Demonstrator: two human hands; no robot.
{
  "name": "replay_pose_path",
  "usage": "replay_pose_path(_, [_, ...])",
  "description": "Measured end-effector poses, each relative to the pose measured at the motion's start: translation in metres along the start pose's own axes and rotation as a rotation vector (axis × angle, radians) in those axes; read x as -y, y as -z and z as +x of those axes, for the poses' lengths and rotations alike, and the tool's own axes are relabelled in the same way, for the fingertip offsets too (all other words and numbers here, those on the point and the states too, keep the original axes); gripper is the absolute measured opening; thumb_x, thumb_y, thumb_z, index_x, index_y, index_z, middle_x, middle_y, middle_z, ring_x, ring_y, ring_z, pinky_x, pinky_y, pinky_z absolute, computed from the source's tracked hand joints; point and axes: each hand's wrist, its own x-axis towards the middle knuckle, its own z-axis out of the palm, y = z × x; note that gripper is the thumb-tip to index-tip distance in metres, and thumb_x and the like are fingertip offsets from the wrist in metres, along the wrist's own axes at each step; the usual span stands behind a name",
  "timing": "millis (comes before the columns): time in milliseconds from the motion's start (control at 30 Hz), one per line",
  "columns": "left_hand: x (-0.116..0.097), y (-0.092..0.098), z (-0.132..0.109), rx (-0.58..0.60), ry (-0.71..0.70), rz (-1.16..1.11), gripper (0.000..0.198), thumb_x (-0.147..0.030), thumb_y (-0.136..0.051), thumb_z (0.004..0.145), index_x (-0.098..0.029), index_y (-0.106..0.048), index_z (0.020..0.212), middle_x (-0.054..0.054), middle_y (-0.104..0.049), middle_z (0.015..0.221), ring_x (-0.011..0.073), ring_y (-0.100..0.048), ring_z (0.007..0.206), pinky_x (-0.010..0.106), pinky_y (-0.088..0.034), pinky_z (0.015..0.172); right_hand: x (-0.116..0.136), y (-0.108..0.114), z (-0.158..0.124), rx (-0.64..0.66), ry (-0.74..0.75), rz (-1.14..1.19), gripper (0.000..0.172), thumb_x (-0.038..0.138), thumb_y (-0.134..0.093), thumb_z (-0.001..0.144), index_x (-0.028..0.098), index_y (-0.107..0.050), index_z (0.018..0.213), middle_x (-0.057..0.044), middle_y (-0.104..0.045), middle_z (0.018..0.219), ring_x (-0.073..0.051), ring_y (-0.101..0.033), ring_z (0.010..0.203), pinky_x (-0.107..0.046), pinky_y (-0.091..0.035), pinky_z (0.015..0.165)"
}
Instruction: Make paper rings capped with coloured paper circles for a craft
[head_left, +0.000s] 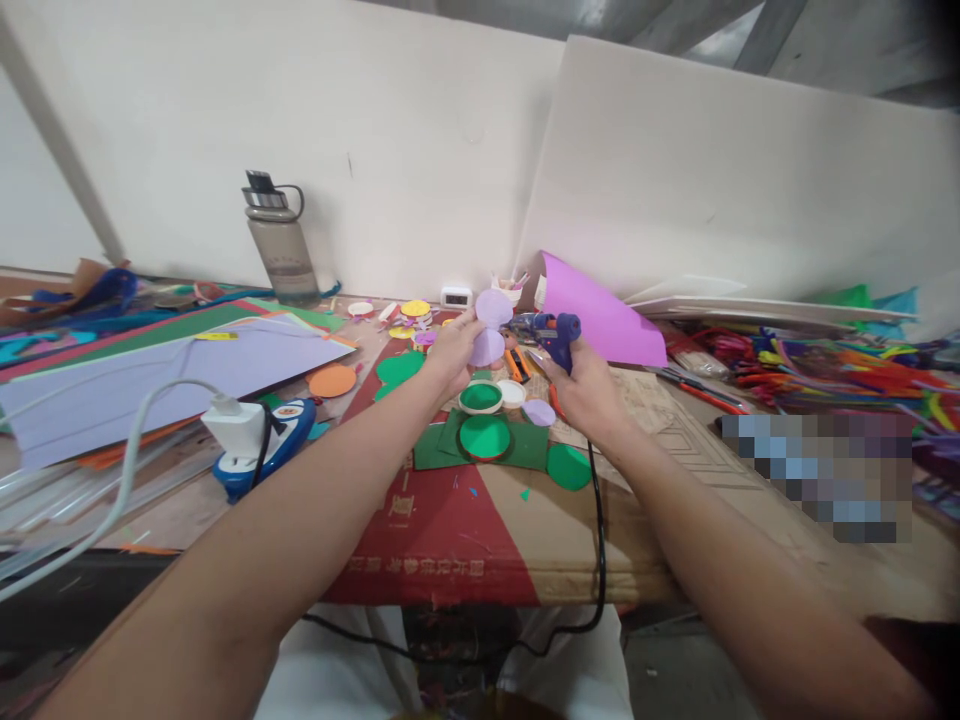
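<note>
My left hand is closed on lilac paper circles, one above the other, raised over the middle of the table. My right hand grips a blue hot glue gun, its nozzle pointing left toward the circles. A black cord runs down from the gun. Below my hands are a green disc in a pale ring, a second green disc on dark green paper, a white disc and a lilac circle.
Cardboard covers the table's front. At left stand a water bottle and a blue power strip with a white plug, near stacked coloured sheets. Purple paper curls at the back. Colourful pipe cleaners lie right.
</note>
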Motion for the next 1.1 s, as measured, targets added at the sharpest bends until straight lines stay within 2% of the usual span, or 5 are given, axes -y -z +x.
replay_pose_path(200, [-0.0013, -0.0038, -0.0036, 0.013, 0.037, 0.019, 0.042, -0.016, -0.052, 0.083, -0.02, -0.059, 0.125, 0.007, -0.07, 0.094, 0.0158, -0.069, 0.067, 0.019, -0.048, 0.045, 0.0009, 0.0006, -0.0009, 0.021, 0.014, 0.026, 0.045, 0.036, -0.051, 0.088, 0.017, -0.056, 0.128, -0.014, -0.071, 0.107, -0.033, -0.066, 0.095, -0.047, -0.05, 0.084])
replay_pose_path(400, [-0.0015, -0.0083, -0.0092, 0.061, 0.058, 0.052, 0.045, -0.015, -0.049, 0.086, -0.019, -0.055, 0.131, 0.009, -0.072, 0.09, 0.0153, -0.067, 0.06, 0.019, -0.047, 0.042, 0.0022, 0.0028, -0.0015, -0.072, -0.001, 0.012, 0.041, 0.037, -0.05, 0.088, 0.016, -0.059, 0.122, -0.014, -0.071, 0.101, -0.032, -0.065, 0.09, -0.045, -0.05, 0.081])
replay_pose_path(600, [0.0005, -0.0067, -0.0072, 0.067, 0.052, 0.06, 0.045, -0.017, -0.05, 0.087, -0.02, -0.055, 0.132, 0.009, -0.071, 0.094, 0.0162, -0.069, 0.06, 0.02, -0.048, 0.041, 0.0019, 0.0043, -0.0001, -0.053, -0.027, 0.0, 0.041, 0.039, -0.05, 0.088, 0.015, -0.06, 0.12, -0.015, -0.071, 0.1, -0.033, -0.065, 0.091, -0.046, -0.049, 0.083])
replay_pose_path(867, [0.0017, -0.0058, -0.0069, 0.062, 0.08, 0.107, 0.046, -0.016, -0.048, 0.087, -0.019, -0.054, 0.133, 0.007, -0.072, 0.086, 0.0162, -0.069, 0.062, 0.019, -0.049, 0.043, 0.0016, 0.0017, -0.0002, -0.054, 0.001, 0.062, 0.035, 0.033, -0.054, 0.085, 0.015, -0.063, 0.115, -0.013, -0.071, 0.1, -0.029, -0.065, 0.089, -0.042, -0.05, 0.08])
replay_pose_path(1100, [0.0021, -0.0069, -0.0075, 0.062, 0.074, 0.112, 0.046, -0.016, -0.047, 0.087, -0.017, -0.054, 0.133, 0.01, -0.072, 0.097, 0.016, -0.07, 0.064, 0.019, -0.049, 0.043, 0.0014, 0.0048, 0.0006, -0.053, -0.015, 0.052, 0.034, 0.032, -0.054, 0.086, 0.017, -0.061, 0.116, -0.013, -0.07, 0.104, -0.029, -0.063, 0.094, -0.044, -0.049, 0.084])
